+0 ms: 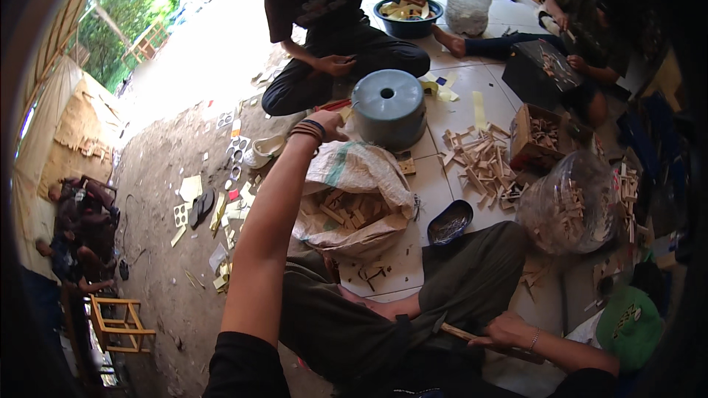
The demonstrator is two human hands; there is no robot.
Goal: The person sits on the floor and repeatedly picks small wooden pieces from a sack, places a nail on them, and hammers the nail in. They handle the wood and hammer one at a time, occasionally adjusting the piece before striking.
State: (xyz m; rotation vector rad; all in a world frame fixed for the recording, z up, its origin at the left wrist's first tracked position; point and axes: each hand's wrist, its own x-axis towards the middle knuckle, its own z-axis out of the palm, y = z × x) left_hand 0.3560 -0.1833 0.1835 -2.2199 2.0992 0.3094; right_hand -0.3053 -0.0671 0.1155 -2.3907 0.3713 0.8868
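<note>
My left arm stretches forward, and my left hand (327, 125) is closed beside the upturned grey bucket (387, 114), above the far rim of a white woven sack (383, 169). What its fingers hold, if anything, is too small to make out. Small wood pieces (343, 210) lie inside the sack. Down by my lap, my right hand (509, 330) grips the wooden handle of a hammer (453, 331), its small dark head pointing left. A dark dish of nails (450, 222) sits beside my knee.
Loose wood pieces (483, 166) are heaped on the tiles, near a cardboard box (525, 146) and a clear plastic container (546, 217). Opposite me a person (317, 29) reaches into a dark basin (409, 26). Another person (601, 37) works at the far right. A green cap (629, 328) lies close right.
</note>
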